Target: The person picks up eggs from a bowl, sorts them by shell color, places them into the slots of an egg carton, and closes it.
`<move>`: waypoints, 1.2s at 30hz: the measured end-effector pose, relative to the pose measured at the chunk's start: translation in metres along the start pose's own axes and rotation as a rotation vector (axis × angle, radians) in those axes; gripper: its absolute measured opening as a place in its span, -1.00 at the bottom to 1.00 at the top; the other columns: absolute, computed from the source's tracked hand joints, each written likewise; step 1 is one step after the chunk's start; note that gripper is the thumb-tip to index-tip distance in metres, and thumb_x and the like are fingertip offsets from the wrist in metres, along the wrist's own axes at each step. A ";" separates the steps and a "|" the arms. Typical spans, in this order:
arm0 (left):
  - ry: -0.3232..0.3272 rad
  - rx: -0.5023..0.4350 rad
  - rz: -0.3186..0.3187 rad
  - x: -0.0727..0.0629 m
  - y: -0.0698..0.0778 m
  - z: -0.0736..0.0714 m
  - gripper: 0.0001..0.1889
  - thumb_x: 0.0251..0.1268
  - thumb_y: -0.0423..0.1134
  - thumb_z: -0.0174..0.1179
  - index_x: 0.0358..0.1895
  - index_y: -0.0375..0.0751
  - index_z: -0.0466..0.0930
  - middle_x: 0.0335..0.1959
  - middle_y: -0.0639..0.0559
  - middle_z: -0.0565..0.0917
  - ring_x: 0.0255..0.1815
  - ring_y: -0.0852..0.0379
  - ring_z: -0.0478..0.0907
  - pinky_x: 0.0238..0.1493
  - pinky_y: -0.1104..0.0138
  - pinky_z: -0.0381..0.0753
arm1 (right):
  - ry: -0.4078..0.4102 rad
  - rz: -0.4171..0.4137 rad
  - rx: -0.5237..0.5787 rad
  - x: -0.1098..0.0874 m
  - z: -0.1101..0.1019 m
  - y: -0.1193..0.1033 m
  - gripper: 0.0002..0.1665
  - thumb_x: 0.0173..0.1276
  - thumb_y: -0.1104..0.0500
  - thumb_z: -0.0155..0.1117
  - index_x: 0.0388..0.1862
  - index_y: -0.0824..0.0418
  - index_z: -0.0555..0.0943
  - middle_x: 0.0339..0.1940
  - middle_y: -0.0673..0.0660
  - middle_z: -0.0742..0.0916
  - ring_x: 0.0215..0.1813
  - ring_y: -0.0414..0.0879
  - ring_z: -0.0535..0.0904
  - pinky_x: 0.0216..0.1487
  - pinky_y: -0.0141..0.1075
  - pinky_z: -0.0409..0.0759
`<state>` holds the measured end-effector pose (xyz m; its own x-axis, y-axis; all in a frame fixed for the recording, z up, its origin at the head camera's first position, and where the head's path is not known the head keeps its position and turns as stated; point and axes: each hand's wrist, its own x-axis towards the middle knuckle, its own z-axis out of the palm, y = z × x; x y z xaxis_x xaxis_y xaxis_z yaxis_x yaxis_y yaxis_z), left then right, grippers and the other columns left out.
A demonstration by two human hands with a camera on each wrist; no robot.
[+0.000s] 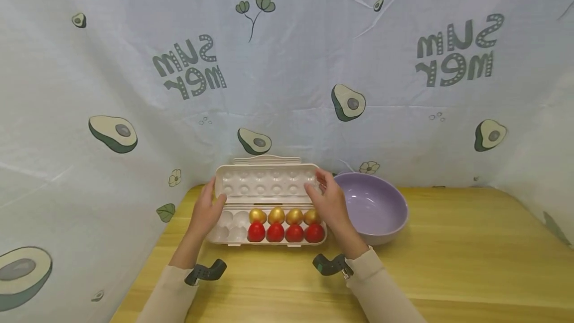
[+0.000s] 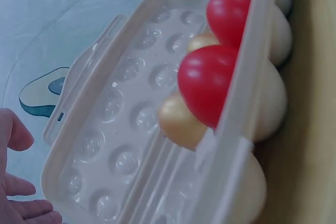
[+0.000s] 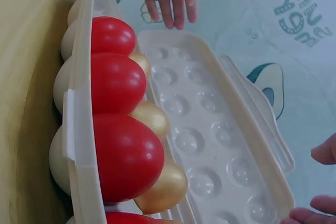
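Observation:
A white plastic egg carton [image 1: 230, 236] lies on the table with its lid [image 1: 260, 176] tipped back. Several red eggs [image 1: 275, 233] fill the front row, and several gold eggs [image 1: 276, 215] stand behind them. Bare cups show at the left end. My left hand [image 1: 208, 213] is beside the lid's left edge, thumb apart from the loosely extended fingers. On the opposite side, my right hand [image 1: 334, 206] is at the lid's right edge, fingers relaxed, overlapping the rightmost gold egg in the head view. Neither hand holds an egg.
A purple bowl [image 1: 372, 203] stands just right of the carton, close to my right hand. The wooden table [image 1: 269, 283] ends at the back against a hanging pale cloth [image 1: 287, 64] printed with avocados. Dark wrist cameras [image 1: 206, 270] sit on both forearms.

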<state>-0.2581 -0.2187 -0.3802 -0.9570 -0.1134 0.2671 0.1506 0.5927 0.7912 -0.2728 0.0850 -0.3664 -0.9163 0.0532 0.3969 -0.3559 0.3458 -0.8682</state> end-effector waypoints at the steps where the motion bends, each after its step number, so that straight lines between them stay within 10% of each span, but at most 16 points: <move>1: 0.007 -0.003 -0.006 0.003 0.002 0.001 -0.33 0.40 -0.24 -0.03 0.50 -0.38 -0.02 0.45 -0.34 0.14 0.40 -0.31 0.19 0.39 -0.04 0.21 | 0.005 0.005 -0.003 0.000 -0.001 0.000 -0.35 0.30 0.15 0.25 0.30 0.42 0.35 0.25 0.39 0.53 0.29 0.22 0.45 0.29 -0.01 0.42; 13: 0.010 -0.037 -0.220 0.019 0.016 -0.002 -0.29 0.41 -0.09 -0.11 0.52 -0.32 -0.08 0.50 -0.29 0.09 0.48 -0.25 0.03 0.48 0.00 -0.01 | -0.070 0.116 0.043 0.004 -0.005 0.003 -0.15 0.33 0.09 0.27 0.46 0.39 0.15 0.40 0.40 0.36 0.41 0.22 0.29 0.36 -0.02 0.34; 36: 0.118 -0.119 -0.263 0.021 0.013 0.004 -0.35 0.37 -0.13 -0.07 0.48 -0.29 0.12 0.42 -0.25 0.28 0.45 -0.17 0.15 0.45 0.07 0.12 | -0.038 0.056 0.024 0.009 -0.001 0.013 -0.26 0.29 0.13 0.32 0.37 0.36 0.31 0.24 0.36 0.50 0.27 0.20 0.45 0.20 -0.10 0.52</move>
<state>-0.2772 -0.2098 -0.3662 -0.9328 -0.3460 0.1014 -0.0635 0.4345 0.8984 -0.2855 0.0910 -0.3737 -0.9413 0.0358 0.3357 -0.3074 0.3204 -0.8960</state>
